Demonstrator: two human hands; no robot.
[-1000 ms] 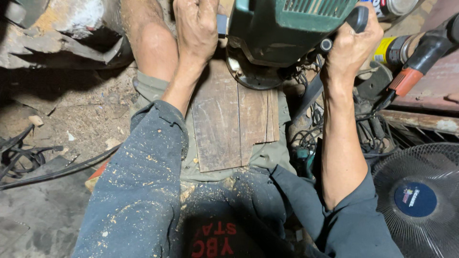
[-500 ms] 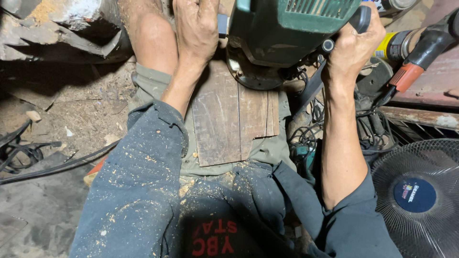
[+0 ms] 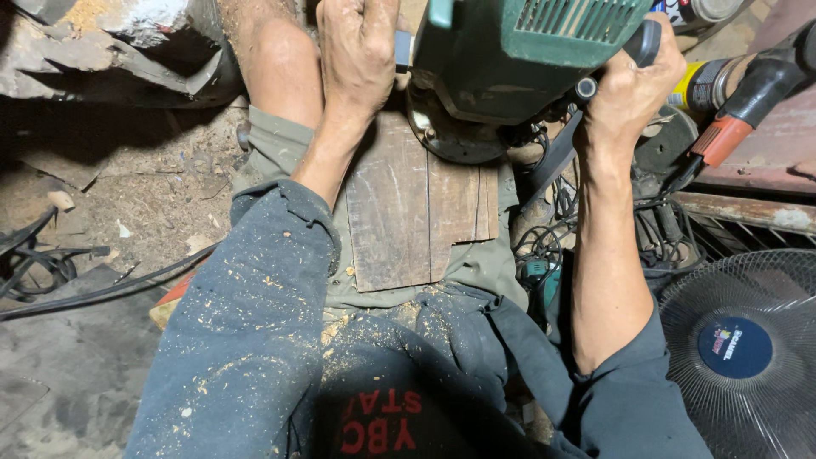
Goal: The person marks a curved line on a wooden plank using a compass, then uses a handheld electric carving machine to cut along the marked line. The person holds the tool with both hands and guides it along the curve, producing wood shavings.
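A green power tool (image 3: 518, 59) with a round base sits on the far end of a dark wooden board (image 3: 416, 204) that lies across my lap. My left hand (image 3: 357, 51) is closed around the tool's left side handle. My right hand (image 3: 633, 89) grips the black handle on the tool's right side. Both sleeves are dusted with sawdust. The far end of the board is hidden under the tool.
A black fan (image 3: 739, 348) stands at the lower right. An orange and black power tool (image 3: 739, 102) and a yellow can (image 3: 701, 85) lie at the upper right. Black cables (image 3: 76, 280) run over the dusty floor at left. Tangled cords (image 3: 544, 255) lie by my right forearm.
The view has shifted slightly; both hands keep their grip on the green tool, which stays on the board's far end.
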